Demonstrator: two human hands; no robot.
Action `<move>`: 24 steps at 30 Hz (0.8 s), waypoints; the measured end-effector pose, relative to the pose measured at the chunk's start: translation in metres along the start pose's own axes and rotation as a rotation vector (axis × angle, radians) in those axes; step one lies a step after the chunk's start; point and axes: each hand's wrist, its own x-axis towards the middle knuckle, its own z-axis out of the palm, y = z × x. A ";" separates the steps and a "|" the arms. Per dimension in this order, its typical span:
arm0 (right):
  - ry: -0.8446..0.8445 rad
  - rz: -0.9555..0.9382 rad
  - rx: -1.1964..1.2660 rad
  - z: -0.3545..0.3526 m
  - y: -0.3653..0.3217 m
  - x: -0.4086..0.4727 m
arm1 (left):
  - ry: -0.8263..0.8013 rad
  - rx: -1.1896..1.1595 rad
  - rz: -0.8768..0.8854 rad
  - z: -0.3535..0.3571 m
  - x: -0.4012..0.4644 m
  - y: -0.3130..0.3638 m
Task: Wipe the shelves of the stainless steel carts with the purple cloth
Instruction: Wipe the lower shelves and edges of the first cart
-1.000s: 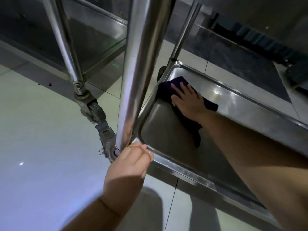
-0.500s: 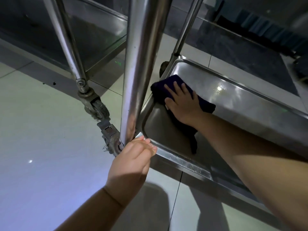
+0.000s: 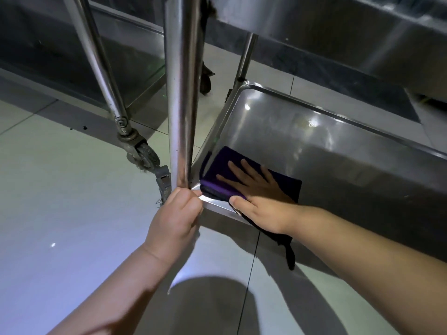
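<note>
The cart's bottom steel shelf lies low over the floor, with a raised rim. A folded purple cloth sits in its near left corner, one dark end hanging over the front rim. My right hand lies flat on the cloth, fingers spread, thumb at the rim. My left hand is closed around the foot of the cart's front upright post, right at the shelf corner.
A second steel cart stands to the left, its leg ending in a dirty caster. Another caster shows behind the post. An upper shelf overhangs at top right. Pale floor tiles spread below.
My right hand has slid the cloth from the shelf's far left corner toward me into the near left corner. My left hand stays on the post.
</note>
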 end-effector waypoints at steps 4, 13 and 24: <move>0.008 -0.012 0.023 0.005 0.012 -0.048 | -0.001 -0.004 0.042 -0.002 0.000 0.000; 0.034 0.070 -0.357 0.013 0.042 -0.150 | 0.160 0.053 -0.211 -0.037 0.000 0.017; 0.199 -0.003 -0.328 0.024 -0.044 -0.039 | 0.185 -0.067 -0.589 -0.039 0.017 0.021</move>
